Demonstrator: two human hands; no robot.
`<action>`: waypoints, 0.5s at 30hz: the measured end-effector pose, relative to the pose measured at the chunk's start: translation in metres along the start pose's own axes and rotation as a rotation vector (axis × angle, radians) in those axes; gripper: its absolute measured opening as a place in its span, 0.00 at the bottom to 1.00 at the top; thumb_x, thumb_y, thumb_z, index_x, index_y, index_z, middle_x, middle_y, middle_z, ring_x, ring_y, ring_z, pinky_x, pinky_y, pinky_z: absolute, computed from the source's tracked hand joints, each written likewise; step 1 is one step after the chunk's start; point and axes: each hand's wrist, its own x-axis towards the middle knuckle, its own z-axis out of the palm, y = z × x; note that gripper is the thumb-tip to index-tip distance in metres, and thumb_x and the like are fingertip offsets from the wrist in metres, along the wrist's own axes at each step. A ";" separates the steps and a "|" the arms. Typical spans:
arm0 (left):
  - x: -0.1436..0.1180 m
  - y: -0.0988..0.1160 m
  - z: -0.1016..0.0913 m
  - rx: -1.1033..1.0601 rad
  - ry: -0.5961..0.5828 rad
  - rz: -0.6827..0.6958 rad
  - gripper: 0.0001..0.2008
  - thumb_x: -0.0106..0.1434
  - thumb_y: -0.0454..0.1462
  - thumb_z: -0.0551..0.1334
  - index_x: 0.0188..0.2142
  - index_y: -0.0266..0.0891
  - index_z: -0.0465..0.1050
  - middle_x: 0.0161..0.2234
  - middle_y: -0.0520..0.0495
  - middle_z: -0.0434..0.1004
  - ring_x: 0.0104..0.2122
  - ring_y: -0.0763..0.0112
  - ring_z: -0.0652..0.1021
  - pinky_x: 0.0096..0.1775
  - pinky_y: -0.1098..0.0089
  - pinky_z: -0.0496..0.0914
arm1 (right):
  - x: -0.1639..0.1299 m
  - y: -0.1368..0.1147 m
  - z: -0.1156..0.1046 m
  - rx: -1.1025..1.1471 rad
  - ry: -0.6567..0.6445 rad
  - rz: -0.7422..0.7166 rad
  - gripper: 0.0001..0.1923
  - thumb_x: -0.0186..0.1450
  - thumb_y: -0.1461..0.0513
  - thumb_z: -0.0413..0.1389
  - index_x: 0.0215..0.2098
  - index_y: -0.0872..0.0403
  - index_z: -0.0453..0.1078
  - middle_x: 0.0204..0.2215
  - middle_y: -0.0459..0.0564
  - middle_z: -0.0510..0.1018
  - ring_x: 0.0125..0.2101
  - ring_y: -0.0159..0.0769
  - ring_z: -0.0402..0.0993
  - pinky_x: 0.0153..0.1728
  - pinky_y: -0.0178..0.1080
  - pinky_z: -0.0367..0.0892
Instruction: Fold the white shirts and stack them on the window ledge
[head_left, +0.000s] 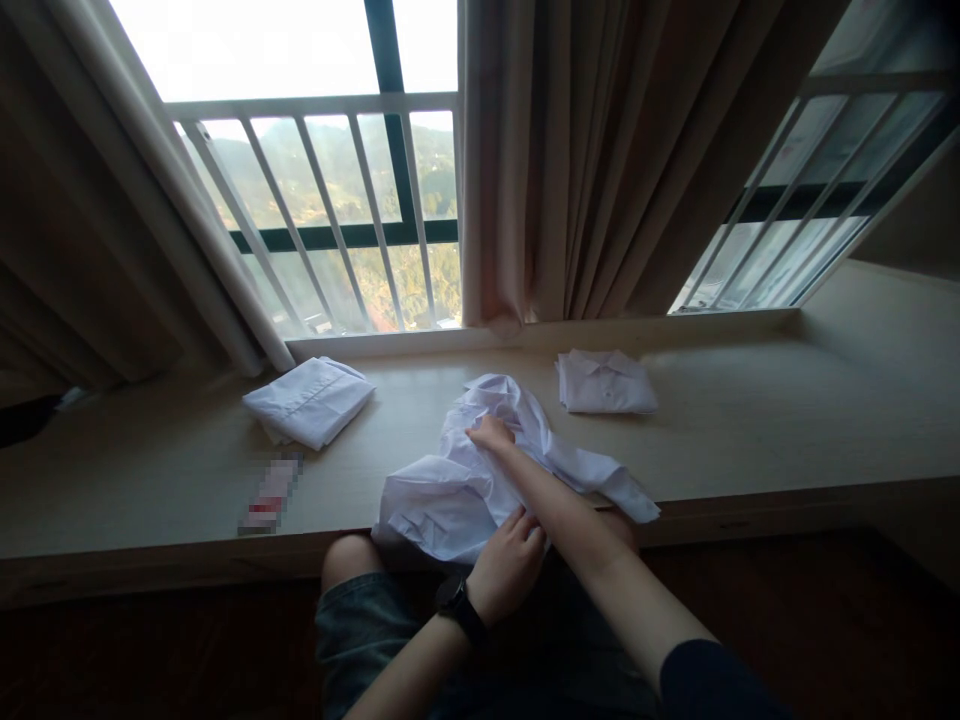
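Both hands (left (508,570), right (491,435)) gripping crumpled white shirt (450,490) on ledge (750,420).

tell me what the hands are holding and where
Both hold the crumpled white shirt: the left hand grips its near edge by the ledge's front, and the right hand pinches the cloth near its middle.

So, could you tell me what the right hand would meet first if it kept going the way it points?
Likely more of the crumpled white shirt the right hand already rests on; beyond that, the curtain, though depth is unclear.
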 end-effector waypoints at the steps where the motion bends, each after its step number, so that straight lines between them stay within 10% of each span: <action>1: -0.003 0.001 -0.003 -0.020 -0.019 0.012 0.17 0.66 0.28 0.55 0.53 0.39 0.67 0.55 0.38 0.73 0.58 0.57 0.72 0.61 0.55 0.69 | 0.001 -0.002 -0.001 0.025 0.030 0.006 0.17 0.63 0.55 0.61 0.45 0.59 0.74 0.45 0.65 0.78 0.52 0.56 0.73 0.49 0.46 0.68; 5: -0.012 -0.013 -0.040 -0.172 0.093 -0.106 0.27 0.60 0.33 0.62 0.59 0.46 0.64 0.64 0.41 0.64 0.53 0.57 0.77 0.51 0.58 0.76 | 0.007 -0.012 -0.031 0.183 0.140 -0.069 0.12 0.65 0.61 0.53 0.42 0.58 0.73 0.41 0.61 0.78 0.48 0.50 0.73 0.44 0.40 0.67; 9: 0.005 -0.073 -0.116 -0.353 0.684 -0.428 0.24 0.59 0.34 0.57 0.57 0.45 0.64 0.58 0.40 0.69 0.43 0.63 0.81 0.39 0.64 0.76 | 0.005 -0.033 -0.085 0.329 0.164 -0.216 0.14 0.65 0.61 0.46 0.40 0.57 0.72 0.37 0.54 0.77 0.37 0.38 0.72 0.33 0.33 0.66; 13: 0.048 -0.133 -0.216 -0.700 1.054 -0.457 0.23 0.59 0.38 0.54 0.55 0.49 0.66 0.63 0.47 0.64 0.45 0.61 0.81 0.42 0.61 0.75 | -0.034 -0.068 -0.153 0.624 -0.124 -0.602 0.19 0.58 0.61 0.51 0.47 0.55 0.73 0.31 0.47 0.77 0.27 0.31 0.69 0.26 0.30 0.66; 15: 0.073 -0.142 -0.257 -0.854 0.988 -0.385 0.22 0.58 0.40 0.53 0.53 0.49 0.69 0.63 0.49 0.66 0.52 0.57 0.77 0.47 0.57 0.74 | -0.069 -0.091 -0.188 0.679 -0.275 -0.784 0.23 0.56 0.62 0.53 0.50 0.56 0.73 0.30 0.46 0.77 0.26 0.30 0.69 0.27 0.29 0.67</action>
